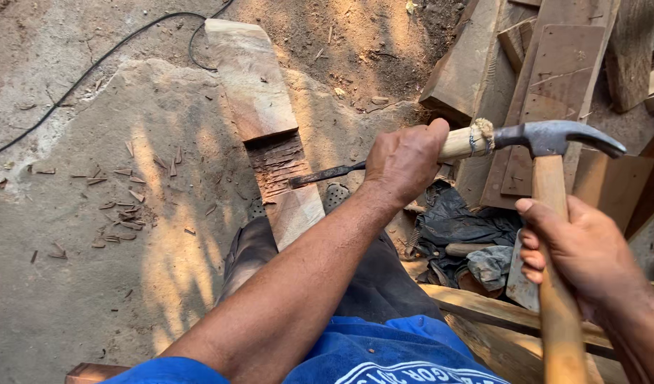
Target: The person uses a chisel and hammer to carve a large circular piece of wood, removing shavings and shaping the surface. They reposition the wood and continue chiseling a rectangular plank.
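An outdoor woodworking yard: bare dirt ground [71,284] strewn with wood chips [121,213], a notched plank [270,128] lying on it, stacked offcut boards [554,78] at one side, and a black cable [92,67] trailing across the earth.

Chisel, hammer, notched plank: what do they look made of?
Chisel: dark, dull metal blade; pale round handle, apparently wood, frayed and bound with wire at the struck end, held in the left hand.
Hammer: grey, worn metal head, likely steel; bare light wood handle with visible grain, held in the right hand.
Plank: raw sawn wood, with rough cut fibres in the notch.
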